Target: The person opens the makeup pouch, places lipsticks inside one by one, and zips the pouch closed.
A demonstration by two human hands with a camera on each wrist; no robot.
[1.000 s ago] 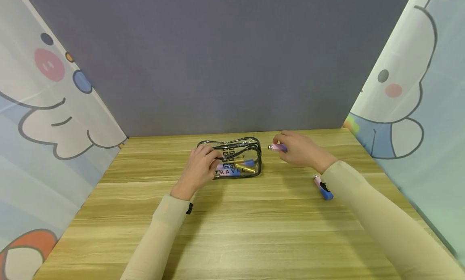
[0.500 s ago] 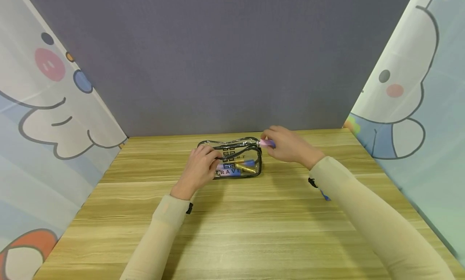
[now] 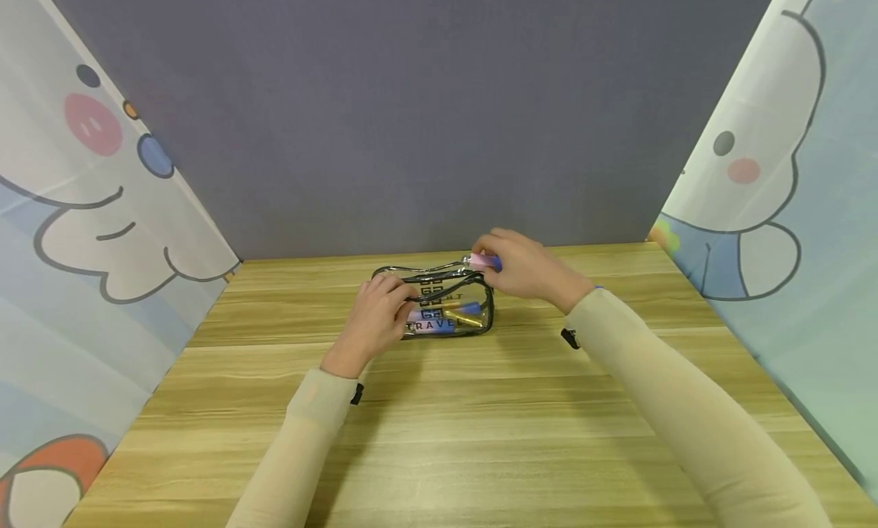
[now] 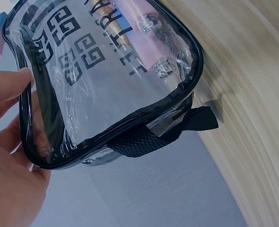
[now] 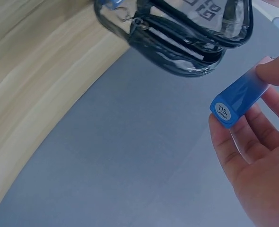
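A clear zip pouch [image 3: 473,296] with black piping and dark lettering stands at the back of the table. My left hand [image 3: 373,318] pinches its upper rim at the left, thumb in front and fingers behind. My right hand [image 3: 524,265] holds a pink-and-blue lipstick [image 5: 241,97] level above the pouch's right end; its end label reads 115. Through the plastic show pink-and-blue tubes [image 3: 432,327] and a gold tube [image 3: 463,317]. The zipper [image 5: 175,42] shows in the right wrist view.
The wooden table [image 3: 453,436] runs back to a grey panel [image 3: 411,132]. Cartoon-printed curtains [image 3: 761,132] hang at both sides. A black strap [image 3: 571,337] hangs at my right cuff.
My right hand has carried the lipstick leftward and slightly up, from beside the pouch to above its right end. My sleeve now hides the lipstick lying on the table. My left hand stays put.
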